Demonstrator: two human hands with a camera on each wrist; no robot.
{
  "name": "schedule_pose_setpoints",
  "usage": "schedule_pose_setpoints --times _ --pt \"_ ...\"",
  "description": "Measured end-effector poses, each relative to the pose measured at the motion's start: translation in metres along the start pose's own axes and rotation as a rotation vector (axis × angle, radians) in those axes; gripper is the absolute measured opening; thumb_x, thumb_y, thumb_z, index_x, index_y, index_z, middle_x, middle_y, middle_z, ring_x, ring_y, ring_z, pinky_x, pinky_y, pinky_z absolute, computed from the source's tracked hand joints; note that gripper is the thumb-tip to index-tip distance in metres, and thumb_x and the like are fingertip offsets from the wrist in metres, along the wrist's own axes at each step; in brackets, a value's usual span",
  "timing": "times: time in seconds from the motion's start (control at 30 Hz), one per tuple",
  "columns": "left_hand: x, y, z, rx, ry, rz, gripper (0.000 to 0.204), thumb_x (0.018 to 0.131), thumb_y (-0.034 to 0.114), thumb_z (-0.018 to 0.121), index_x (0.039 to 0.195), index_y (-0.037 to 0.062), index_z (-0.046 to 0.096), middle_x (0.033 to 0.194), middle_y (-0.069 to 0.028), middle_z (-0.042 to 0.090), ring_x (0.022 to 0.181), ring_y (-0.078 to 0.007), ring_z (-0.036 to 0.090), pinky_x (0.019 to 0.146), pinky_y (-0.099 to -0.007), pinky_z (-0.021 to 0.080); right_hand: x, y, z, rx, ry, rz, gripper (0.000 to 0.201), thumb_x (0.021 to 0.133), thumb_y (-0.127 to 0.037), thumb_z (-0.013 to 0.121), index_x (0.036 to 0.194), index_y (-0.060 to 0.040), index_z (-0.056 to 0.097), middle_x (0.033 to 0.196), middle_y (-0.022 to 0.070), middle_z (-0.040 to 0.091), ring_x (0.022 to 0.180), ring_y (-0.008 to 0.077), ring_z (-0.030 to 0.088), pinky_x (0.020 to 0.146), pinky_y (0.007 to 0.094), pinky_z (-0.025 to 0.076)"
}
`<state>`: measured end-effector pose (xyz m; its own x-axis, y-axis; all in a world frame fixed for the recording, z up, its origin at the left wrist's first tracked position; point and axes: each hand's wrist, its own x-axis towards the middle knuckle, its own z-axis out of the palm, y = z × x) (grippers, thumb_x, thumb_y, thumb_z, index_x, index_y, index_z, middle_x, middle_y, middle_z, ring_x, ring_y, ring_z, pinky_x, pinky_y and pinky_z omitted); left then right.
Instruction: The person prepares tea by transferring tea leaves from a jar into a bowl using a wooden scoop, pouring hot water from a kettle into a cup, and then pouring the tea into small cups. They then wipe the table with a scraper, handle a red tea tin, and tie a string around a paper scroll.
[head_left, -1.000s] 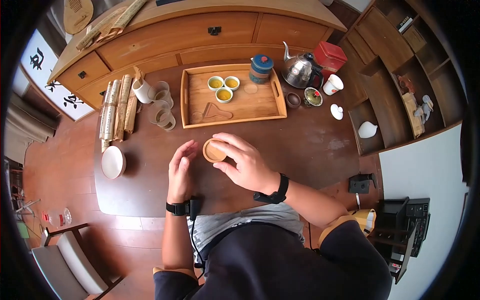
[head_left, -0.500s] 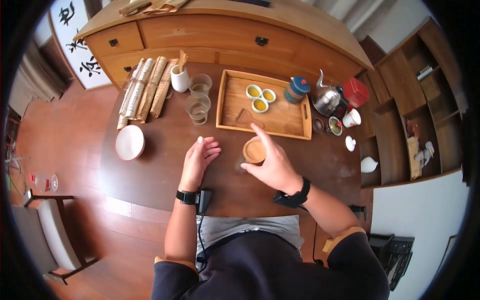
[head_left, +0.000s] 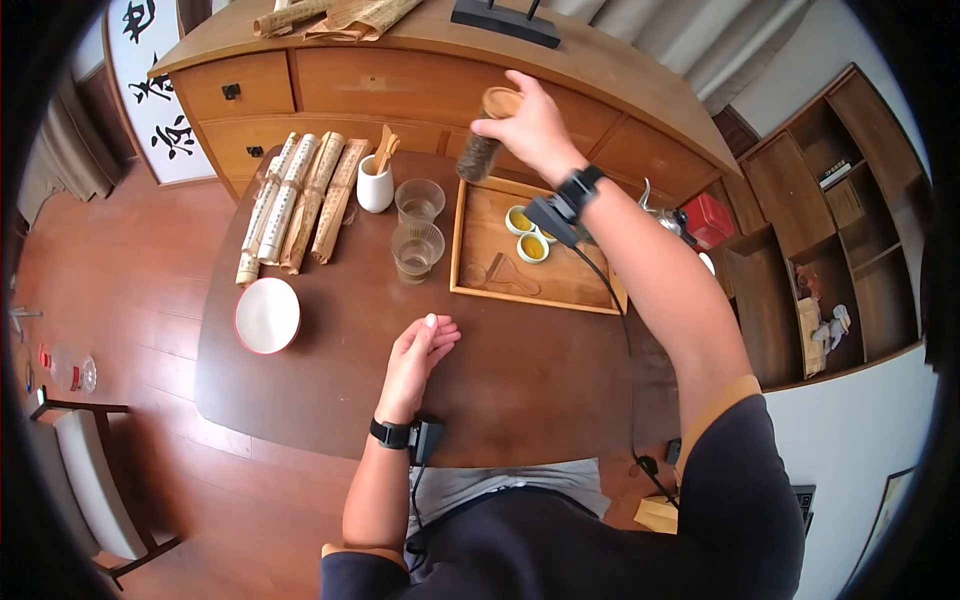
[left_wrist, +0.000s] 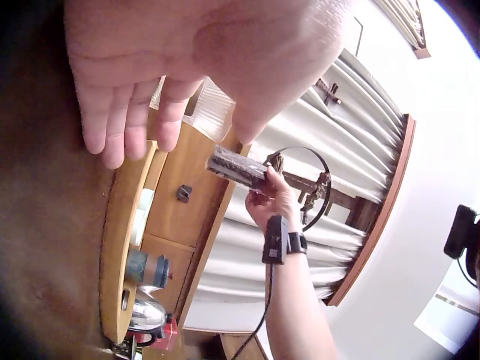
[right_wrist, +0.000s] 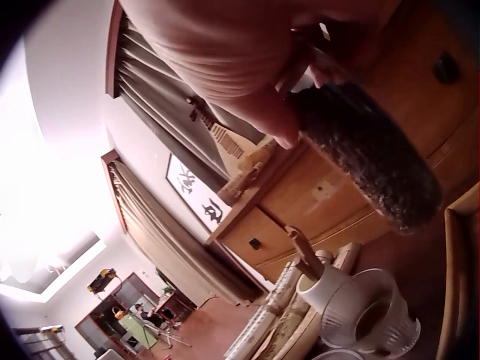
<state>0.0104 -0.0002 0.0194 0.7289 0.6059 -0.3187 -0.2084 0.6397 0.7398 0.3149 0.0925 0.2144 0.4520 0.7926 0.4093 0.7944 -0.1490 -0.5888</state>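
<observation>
Gripping a jar (head_left: 478, 158) in the right hand (head_left: 540, 128), with thumb and fingers curled round the top end, close to the wooden lid (head_left: 502, 101); nothing in the left hand (head_left: 412, 368), relaxed and well apart from the grip, on the near side. Held in the air near the far left corner of the tray (head_left: 480, 228), at a height hard to judge. Likeliest trouble: losing the jar from a hold so near the top, through the weight of its dark filling or a loose lid. Probable landing spots below and left of the grip: the tray, with its filled cups (head_left: 533, 247), or the glasses (head_left: 417, 255). Also possible: catching a cup with the cord (head_left: 631, 380) trailing nearside of the grip, or bumping the drawers (head_left: 340, 80) beyond by overreaching.
</observation>
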Motion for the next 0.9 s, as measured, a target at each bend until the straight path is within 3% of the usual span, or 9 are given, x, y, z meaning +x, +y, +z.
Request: schedule_pose_setpoints --times 0.17,0.23,0.43,0.77,0.9 --pt "0.001 0.004 -0.002 -0.073 -0.012 -0.037 0.045 0.111 0.036 0.053 0.13 -0.0037 0.062 0.127 -0.0175 0.068 0.124 -0.0271 0.065 0.11 -0.0394 0.05 0.027 0.003 0.062 -0.009 -0.049 0.012 0.102 0.067 -0.028 0.095 0.151 0.0018 0.046 0.144 0.0269 0.06 0.131 0.0362 0.061 0.112 0.0406 0.049" --pt "0.001 0.004 -0.001 -0.083 -0.011 -0.039 0.044 0.111 0.035 0.055 0.13 -0.0039 0.062 0.129 -0.0176 0.068 0.125 -0.0263 0.065 0.112 -0.0385 0.049 0.03 0.012 0.085 0.017 -0.081 0.008 0.099 0.068 -0.026 0.094 0.151 -0.0008 0.047 0.139 0.0291 0.062 0.131 0.0432 0.059 0.113 0.0448 0.048" --pt "-0.001 0.002 0.005 0.035 0.01 -0.001 0.038 0.11 0.03 0.058 0.129 -0.0025 0.062 0.13 -0.0147 0.067 0.127 -0.0255 0.064 0.11 -0.0378 0.05 0.032 0.021 0.121 0.025 -0.152 0.041 0.098 0.069 -0.027 0.093 0.152 -0.0025 0.047 0.136 0.0297 0.063 0.13 0.0433 0.058 0.112 0.0465 0.047" --pt "-0.001 0.005 0.002 -0.035 -0.009 -0.034 0.034 0.107 0.026 0.064 0.127 -0.001 0.064 0.127 -0.0097 0.068 0.126 -0.0206 0.063 0.111 -0.0343 0.049 0.024 0.022 0.13 -0.012 -0.21 0.038 0.099 0.07 -0.029 0.094 0.152 -0.0022 0.046 0.144 0.0274 0.06 0.135 0.0411 0.056 0.116 0.0448 0.044" --pt "-0.003 0.006 0.007 0.065 0.009 0.0 0.034 0.109 0.026 0.06 0.129 -0.0016 0.062 0.129 -0.012 0.067 0.126 -0.0236 0.064 0.109 -0.0356 0.051 0.023 0.023 0.133 -0.007 -0.226 0.043 0.103 0.069 -0.03 0.094 0.154 -0.0012 0.043 0.146 0.0289 0.057 0.136 0.0416 0.055 0.116 0.045 0.044"
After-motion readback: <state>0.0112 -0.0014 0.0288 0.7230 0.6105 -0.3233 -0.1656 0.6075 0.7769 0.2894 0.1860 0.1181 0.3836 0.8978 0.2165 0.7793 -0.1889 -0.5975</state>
